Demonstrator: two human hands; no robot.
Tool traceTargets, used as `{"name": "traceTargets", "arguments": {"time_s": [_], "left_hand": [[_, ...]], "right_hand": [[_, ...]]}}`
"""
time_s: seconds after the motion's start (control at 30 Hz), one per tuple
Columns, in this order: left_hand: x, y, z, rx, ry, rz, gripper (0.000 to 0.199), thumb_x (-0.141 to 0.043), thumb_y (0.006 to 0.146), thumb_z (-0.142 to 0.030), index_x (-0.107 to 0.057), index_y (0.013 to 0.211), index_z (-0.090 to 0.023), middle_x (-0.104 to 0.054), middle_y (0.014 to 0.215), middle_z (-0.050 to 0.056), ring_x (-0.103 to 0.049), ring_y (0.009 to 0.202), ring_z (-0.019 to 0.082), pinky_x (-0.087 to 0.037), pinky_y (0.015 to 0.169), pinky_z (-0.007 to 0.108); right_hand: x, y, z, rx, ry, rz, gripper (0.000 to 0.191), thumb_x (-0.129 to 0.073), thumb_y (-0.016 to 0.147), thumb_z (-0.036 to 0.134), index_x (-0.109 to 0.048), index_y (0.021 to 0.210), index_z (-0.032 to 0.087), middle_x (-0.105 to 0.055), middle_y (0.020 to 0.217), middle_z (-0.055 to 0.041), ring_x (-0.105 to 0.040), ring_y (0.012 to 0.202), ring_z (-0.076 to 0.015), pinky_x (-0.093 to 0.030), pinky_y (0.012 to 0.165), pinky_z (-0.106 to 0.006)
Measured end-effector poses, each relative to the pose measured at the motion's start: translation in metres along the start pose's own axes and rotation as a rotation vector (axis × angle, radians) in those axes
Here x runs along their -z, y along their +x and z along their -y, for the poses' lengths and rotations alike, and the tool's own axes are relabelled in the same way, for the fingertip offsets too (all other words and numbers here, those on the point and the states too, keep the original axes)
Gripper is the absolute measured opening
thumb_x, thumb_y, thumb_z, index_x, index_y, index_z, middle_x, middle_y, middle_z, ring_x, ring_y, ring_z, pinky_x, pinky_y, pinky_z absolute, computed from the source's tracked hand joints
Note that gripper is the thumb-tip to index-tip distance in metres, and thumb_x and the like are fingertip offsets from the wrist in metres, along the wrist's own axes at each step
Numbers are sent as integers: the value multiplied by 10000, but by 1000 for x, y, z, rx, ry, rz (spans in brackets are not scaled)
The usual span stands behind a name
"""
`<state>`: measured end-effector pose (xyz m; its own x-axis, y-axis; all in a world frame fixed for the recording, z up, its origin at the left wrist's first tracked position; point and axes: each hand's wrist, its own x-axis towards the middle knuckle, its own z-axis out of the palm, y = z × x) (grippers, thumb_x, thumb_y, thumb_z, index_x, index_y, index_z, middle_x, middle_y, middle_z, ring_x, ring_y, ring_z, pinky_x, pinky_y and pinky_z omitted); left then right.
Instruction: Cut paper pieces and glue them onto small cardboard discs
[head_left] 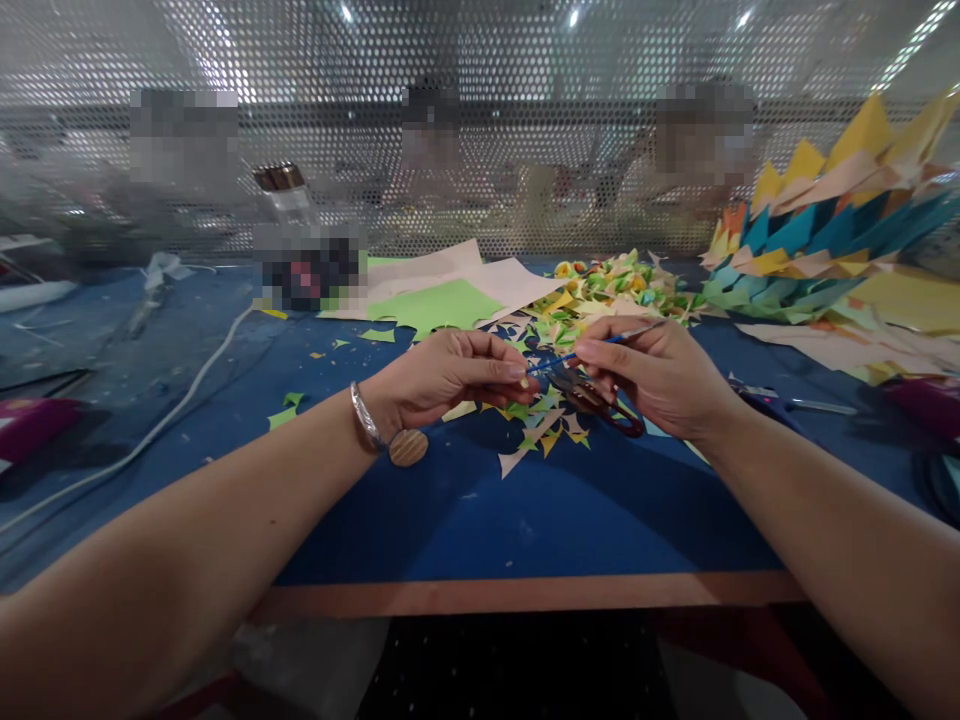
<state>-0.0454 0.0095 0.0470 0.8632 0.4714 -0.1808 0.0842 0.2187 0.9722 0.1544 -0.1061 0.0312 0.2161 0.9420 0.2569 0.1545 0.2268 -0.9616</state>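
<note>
Holding both hands above the middle of the blue surface (480, 530), we pinch a thin blue stick (551, 363) in our right hand (652, 370), its tip at our left hand (457, 375), whose thumb and finger pinch a small pale scrap (524, 383). Scissors (630, 422) lie under the right hand; curled papers (622, 285) heap toward the far edge.

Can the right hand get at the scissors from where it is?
Probably yes: the scissors lie just below the right hand, and the handle looks uncovered. However, its fingers hold a blue stick, which it would likely have to put down or shift first.
</note>
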Motion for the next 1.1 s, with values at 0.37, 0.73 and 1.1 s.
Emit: {"name": "traceTargets", "arguments": {"time_s": [0.37, 0.73, 1.1], "left_hand": [[3, 5, 8, -125, -7, -9, 179, -774, 737, -20, -647, 821, -115, -751, 737, 9, -757, 792, 142, -550, 846, 276], [-1, 6, 11, -110, -13, -105, 74, -749, 798, -92, -687, 819, -127, -748, 782, 25, -733, 754, 124, -520, 701, 221], [7, 11, 9, -134, -93, -302, 113, -665, 861, -37, -642, 785, -117, -714, 732, 12, -694, 686, 92, -530, 736, 218]], "right_hand": [[0, 0, -1, 0, -22, 16, 136, -784, 780, 282, -712, 714, 189, -549, 516, 34, -461, 422, -65, -348, 405, -204], [0, 1, -2, 37, -114, -62, 132, -771, 786, 282, -718, 708, 189, -556, 494, 36, -462, 394, -64, -343, 383, -199], [10, 5, -8, 166, -124, -242, 169, -725, 829, 254, -692, 672, 202, -544, 571, 27, -446, 447, -73, -335, 397, -228]]}}
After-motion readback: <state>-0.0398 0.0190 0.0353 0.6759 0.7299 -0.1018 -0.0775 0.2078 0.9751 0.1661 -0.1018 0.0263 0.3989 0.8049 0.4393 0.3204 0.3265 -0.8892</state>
